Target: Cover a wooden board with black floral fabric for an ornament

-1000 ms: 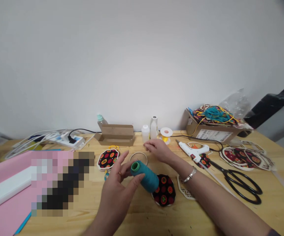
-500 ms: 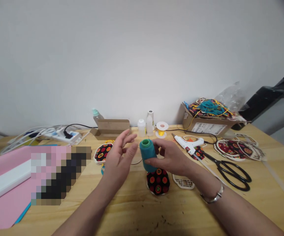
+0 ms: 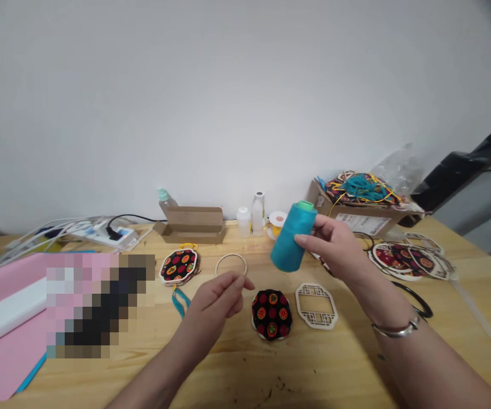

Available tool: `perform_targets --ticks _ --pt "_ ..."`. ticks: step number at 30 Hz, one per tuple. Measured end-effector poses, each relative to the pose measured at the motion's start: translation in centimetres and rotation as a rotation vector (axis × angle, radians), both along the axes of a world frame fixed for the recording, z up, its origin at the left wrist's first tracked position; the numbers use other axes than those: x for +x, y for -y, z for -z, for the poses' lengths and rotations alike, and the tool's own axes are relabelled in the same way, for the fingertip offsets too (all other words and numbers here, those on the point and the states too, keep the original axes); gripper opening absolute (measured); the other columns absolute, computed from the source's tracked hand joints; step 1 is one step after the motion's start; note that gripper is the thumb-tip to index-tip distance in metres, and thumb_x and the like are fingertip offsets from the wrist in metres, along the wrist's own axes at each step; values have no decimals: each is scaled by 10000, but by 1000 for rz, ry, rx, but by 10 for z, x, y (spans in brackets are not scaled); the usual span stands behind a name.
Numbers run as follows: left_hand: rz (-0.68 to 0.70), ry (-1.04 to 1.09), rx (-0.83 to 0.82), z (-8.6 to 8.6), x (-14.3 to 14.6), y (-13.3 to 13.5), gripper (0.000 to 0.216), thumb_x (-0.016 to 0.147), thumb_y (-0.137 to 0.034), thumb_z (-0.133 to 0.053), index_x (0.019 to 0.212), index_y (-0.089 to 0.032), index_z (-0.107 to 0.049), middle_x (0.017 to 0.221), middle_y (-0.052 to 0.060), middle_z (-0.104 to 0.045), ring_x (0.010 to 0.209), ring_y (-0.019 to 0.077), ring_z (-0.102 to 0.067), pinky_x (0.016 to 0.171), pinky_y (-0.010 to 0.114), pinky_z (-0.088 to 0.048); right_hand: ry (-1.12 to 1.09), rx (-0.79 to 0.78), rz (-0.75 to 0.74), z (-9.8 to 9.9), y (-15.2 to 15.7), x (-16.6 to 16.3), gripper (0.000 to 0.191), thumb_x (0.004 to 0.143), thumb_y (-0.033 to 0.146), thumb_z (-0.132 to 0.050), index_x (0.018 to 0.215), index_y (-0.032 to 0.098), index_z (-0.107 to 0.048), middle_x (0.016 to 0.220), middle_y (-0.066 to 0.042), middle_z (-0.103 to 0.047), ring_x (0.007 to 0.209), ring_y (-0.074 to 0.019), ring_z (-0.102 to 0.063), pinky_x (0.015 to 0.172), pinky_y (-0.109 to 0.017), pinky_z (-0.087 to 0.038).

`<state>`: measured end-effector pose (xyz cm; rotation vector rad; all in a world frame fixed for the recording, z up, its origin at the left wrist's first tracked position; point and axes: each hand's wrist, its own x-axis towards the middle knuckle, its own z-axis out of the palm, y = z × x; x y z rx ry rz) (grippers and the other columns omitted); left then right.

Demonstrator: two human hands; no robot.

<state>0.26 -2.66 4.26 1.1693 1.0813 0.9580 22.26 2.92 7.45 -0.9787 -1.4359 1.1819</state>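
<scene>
A cone of teal thread (image 3: 293,238) is gripped in my right hand (image 3: 334,244), held tilted above the table. My left hand (image 3: 222,298) is closed in a pinch, lower and to the left; what its fingertips hold, if anything, is too fine to make out. Just beyond those fingers lies a thin pale ring (image 3: 231,257). A round patterned fabric piece (image 3: 272,313) rests on the table between my hands, and a pale cut-out lattice frame (image 3: 298,301) lies to its right. Left of my left hand are a framed fabric ornament (image 3: 179,266) and a teal tassel (image 3: 180,301).
Against the wall stand an open cardboard tray (image 3: 194,224), small white bottles (image 3: 243,221) and a spool of yellow cord (image 3: 276,218). A filled carton (image 3: 364,218) is at the back right. Black scissor handles (image 3: 419,301) show beside my right wrist. Pink sheets (image 3: 15,284) lie left.
My right hand has moved right and up with the thread cone. My left hand has dropped lower and gone from spread fingers to a pinch. The ring and lattice frame now show more fully.
</scene>
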Motion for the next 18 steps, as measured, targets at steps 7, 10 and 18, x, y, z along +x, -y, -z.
perform_targets --ticks 7,10,18 --pt "-239 127 -43 -16 -26 18 228 818 -354 -551 916 -160 -620 436 -78 -357 437 67 -259 441 189 -206 431 164 303 21 -21 -6 227 698 380 -628 764 171 -568 597 39 -472 518 -92 -395 487 -231 -338" --pt "-290 225 -93 -20 -27 19 197 797 -304 -580 917 -153 -615 415 -80 -375 416 58 -255 425 171 -215 571 149 250 34 -30 -22 221 689 373 -612 668 180 -504 555 59 -415 501 -85 -370 473 -221 -308" --pt "-343 259 -127 -18 -27 16 211 772 -292 -603 912 -135 -605 392 -84 -392 389 43 -259 396 155 -206 653 133 155 56 -37 -48 141 673 299 -614 718 179 -556 586 48 -498 523 -96 -417 500 -223 -311"
